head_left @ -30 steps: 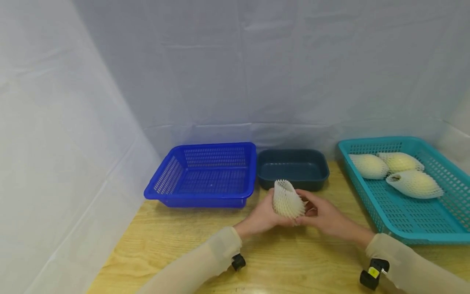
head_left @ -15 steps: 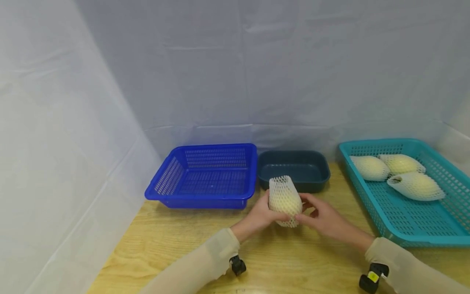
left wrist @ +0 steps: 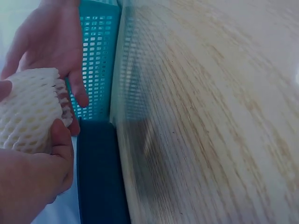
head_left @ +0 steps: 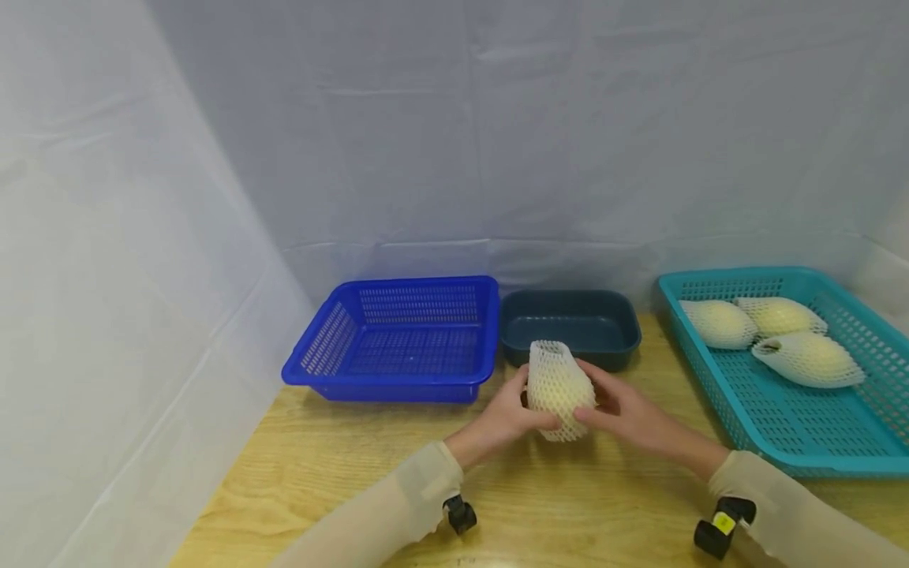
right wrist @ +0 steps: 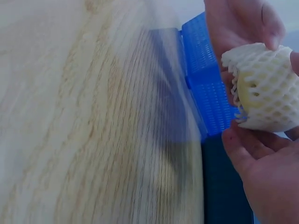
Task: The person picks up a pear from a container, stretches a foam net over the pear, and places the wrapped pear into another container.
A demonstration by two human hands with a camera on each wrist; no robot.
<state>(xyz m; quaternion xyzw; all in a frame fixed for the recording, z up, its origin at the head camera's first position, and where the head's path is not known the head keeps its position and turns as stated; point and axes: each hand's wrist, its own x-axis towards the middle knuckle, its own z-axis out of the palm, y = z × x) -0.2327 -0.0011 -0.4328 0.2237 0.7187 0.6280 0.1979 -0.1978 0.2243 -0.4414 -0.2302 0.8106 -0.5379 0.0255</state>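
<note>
Between both hands is a pale yellow fruit in a white foam net [head_left: 559, 388], held above the table in the head view. The net's narrow open end points up and away. My left hand [head_left: 506, 414] grips the fruit from the left, thumb across its near side. On the opposite side my right hand [head_left: 625, 410] holds it, thumb on the lower front and fingers behind. The right wrist view shows yellow skin through the net's ragged lower opening, with the right hand [right wrist: 275, 172] below the foam net [right wrist: 266, 88]. Fingers behind the fruit are partly hidden.
A blue basket [head_left: 405, 392] stands at the back left, with a dark teal tray [head_left: 618, 359] beside it. At right a turquoise basket [head_left: 774, 430] bears several netted fruits [head_left: 809, 359]. White sheeting [head_left: 469, 158] rises behind the wooden table [head_left: 341, 450].
The netted fruit has been tilted and turned in the hands, showing more of its near side. My right hand has closed in, its thumb now resting further across the net.
</note>
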